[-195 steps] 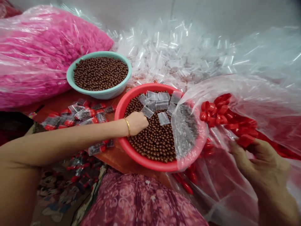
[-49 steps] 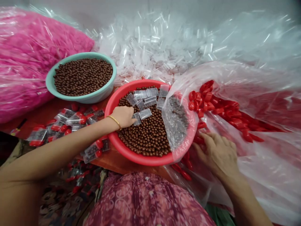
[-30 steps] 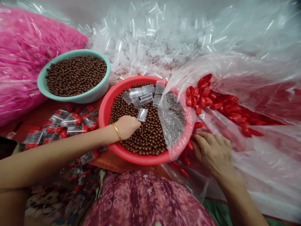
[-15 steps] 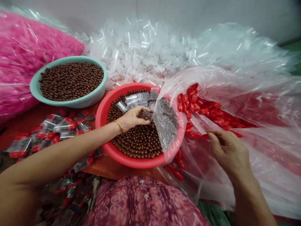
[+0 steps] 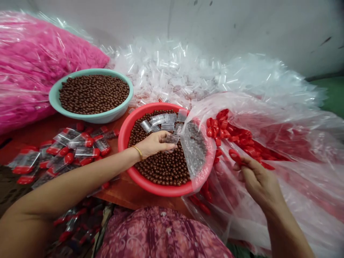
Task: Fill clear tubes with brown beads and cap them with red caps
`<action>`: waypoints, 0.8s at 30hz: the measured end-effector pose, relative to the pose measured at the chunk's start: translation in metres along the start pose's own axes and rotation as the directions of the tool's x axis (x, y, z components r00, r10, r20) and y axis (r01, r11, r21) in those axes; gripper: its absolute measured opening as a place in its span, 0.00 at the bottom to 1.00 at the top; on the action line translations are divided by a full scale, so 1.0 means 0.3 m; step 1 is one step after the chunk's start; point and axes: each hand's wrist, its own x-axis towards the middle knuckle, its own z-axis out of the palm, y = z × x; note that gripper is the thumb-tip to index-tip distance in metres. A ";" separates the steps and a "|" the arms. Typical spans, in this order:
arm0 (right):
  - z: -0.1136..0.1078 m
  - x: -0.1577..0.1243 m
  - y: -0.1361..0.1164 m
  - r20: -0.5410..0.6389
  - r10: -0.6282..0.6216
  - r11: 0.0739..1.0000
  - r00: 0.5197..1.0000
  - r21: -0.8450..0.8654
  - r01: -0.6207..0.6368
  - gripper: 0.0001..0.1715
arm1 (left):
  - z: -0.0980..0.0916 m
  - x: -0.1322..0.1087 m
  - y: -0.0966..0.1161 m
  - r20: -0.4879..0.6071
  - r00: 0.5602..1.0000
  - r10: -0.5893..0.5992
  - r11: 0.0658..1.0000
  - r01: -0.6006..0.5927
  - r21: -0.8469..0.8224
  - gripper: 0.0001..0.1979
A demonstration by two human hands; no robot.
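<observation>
My left hand (image 5: 154, 144) hovers over the red basin (image 5: 126, 130) of brown balls (image 5: 163, 168), fingers pinched on a small clear tube (image 5: 172, 138) with brown balls in it. Several empty clear tubes (image 5: 161, 122) lie on the balls at the basin's far side. My right hand (image 5: 258, 179) is raised to the right of the basin, fingers pinching a red cap (image 5: 235, 156). More red caps (image 5: 236, 134) lie in the open clear plastic bag (image 5: 282, 118) just beyond it.
A teal bowl (image 5: 55, 98) of brown balls stands at the back left. Filled, red-capped tubes (image 5: 70, 145) lie on the red tabletop left of the basin. A pink-filled bag (image 5: 34, 71) and a heap of clear tubes (image 5: 188, 71) sit behind.
My left hand scooped balls with a clear tube and lifted it, filled. My right hand left the bag beside the basin and rose holding a red cap.
</observation>
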 end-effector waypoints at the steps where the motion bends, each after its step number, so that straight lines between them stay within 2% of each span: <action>1: 0.010 0.006 -0.024 0.008 0.023 0.991 1.000 0.130 -0.024 0.13 | 0.002 0.000 0.001 -0.006 0.999 0.045 0.998 -0.045 0.033 0.16; 4: 0.060 0.026 -0.115 0.091 0.028 0.920 0.995 0.387 -0.062 0.13 | 0.008 -0.002 0.002 0.006 0.985 0.173 0.974 -0.172 0.149 0.14; 7: 0.128 0.046 -0.216 0.203 -0.095 0.898 0.975 0.441 -0.004 0.16 | 0.015 -0.009 -0.001 0.057 0.965 0.255 0.931 -0.261 0.255 0.12; 11: 0.209 0.066 -0.314 0.333 -0.246 0.870 0.910 0.489 0.057 0.18 | 0.020 -0.019 -0.007 0.105 0.951 0.290 0.901 -0.309 0.306 0.11; 14: 0.241 0.077 -0.345 0.463 -0.277 0.832 0.842 0.554 -0.030 0.20 | 0.022 -0.023 -0.005 0.114 0.947 0.300 0.894 -0.321 0.311 0.12; 17: 0.255 0.087 -0.354 0.547 -0.240 0.757 0.802 0.623 -0.198 0.21 | 0.020 -0.023 -0.001 0.127 0.935 0.331 0.875 -0.355 0.329 0.13; 19: 0.262 0.094 -0.358 0.579 -0.202 0.719 0.790 0.635 -0.283 0.25 | 0.018 -0.022 0.000 0.137 0.921 0.364 0.850 -0.389 0.357 0.15; 21: 0.270 0.100 -0.363 0.592 -0.190 0.735 0.783 0.615 -0.286 0.27 | 0.016 -0.023 0.000 0.148 0.912 0.383 0.828 -0.410 0.383 0.15; 22: 0.273 0.101 -0.365 0.582 -0.195 0.764 0.789 0.595 -0.250 0.27 | 0.016 -0.024 0.000 0.155 0.911 0.382 0.824 -0.412 0.389 0.15; 24: 0.280 0.099 -0.370 0.508 -0.225 0.825 0.832 0.553 -0.115 0.23 | 0.014 -0.025 0.000 0.161 0.913 0.375 0.826 -0.408 0.388 0.14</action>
